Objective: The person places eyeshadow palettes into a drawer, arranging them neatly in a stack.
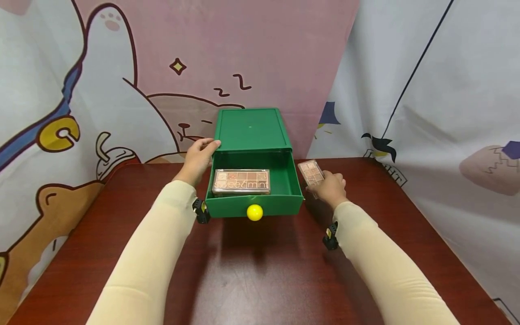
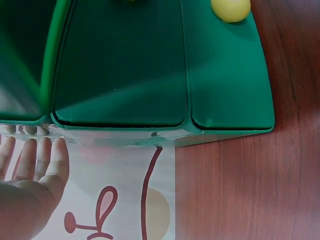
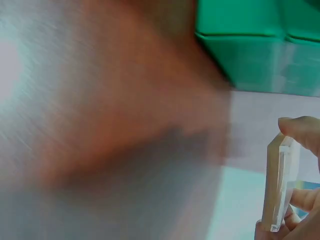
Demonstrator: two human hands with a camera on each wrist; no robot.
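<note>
A green drawer cabinet stands at the back of the table with its top drawer pulled out toward me. In that drawer, to the left, lies an eyeshadow palette with a clear lid. My left hand rests against the cabinet's left edge; the left wrist view shows its fingers straight along the side wall. To the right of the drawer, my right hand pinches a smaller eyeshadow palette between thumb and fingers. In the right wrist view, this palette appears edge-on.
A yellow ball knob sticks out from the drawer front. Below it, the drawer overhangs the dark red wooden table. Printed cloth hangs directly behind the cabinet, and more cloth borders the table on the right.
</note>
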